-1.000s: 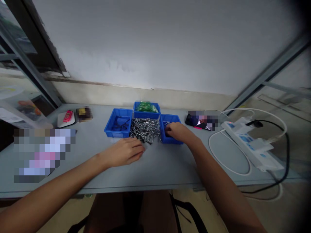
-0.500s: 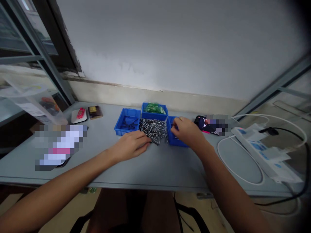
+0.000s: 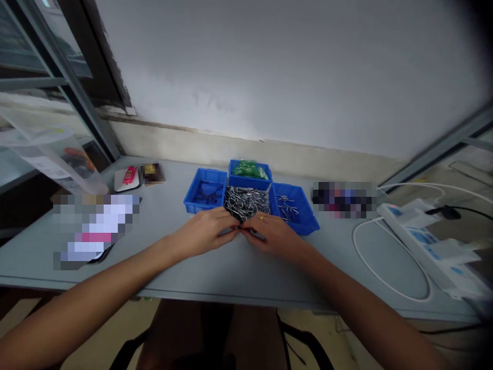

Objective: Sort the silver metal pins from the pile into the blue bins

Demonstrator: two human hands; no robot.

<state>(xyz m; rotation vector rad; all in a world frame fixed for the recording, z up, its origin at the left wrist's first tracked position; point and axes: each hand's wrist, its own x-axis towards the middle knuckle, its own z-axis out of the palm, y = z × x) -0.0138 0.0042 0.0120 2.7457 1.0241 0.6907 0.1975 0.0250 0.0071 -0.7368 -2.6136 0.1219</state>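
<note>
My left hand [image 3: 211, 229] and my right hand [image 3: 271, 231] meet fingertip to fingertip at the front of a pile of small metal rods [image 3: 246, 201]. Each is closed in a pinch around something small and dark, too small to name. A ring shows on my right hand. Left of the pile stands a blue bin [image 3: 192, 204] with dark thin pieces inside. On its right, another blue bin [image 3: 310, 226] holds several scattered metal rods. Behind the pile, a third blue bin [image 3: 250, 181] contains green plastic-looking pieces [image 3: 248, 168].
A blurred-out phone [image 3: 103, 226] lies on the left of the grey table [image 3: 162, 272]. Farther back are a white dish with a pink item [image 3: 130, 174] and a clear container [image 3: 57, 154]. On the right are another blurred item [image 3: 344, 199] and a power strip [image 3: 431, 252] with cables.
My right hand has moved left and toward me from the right bin to meet my left hand. The right bin's rods are now uncovered. My left hand has hardly moved.
</note>
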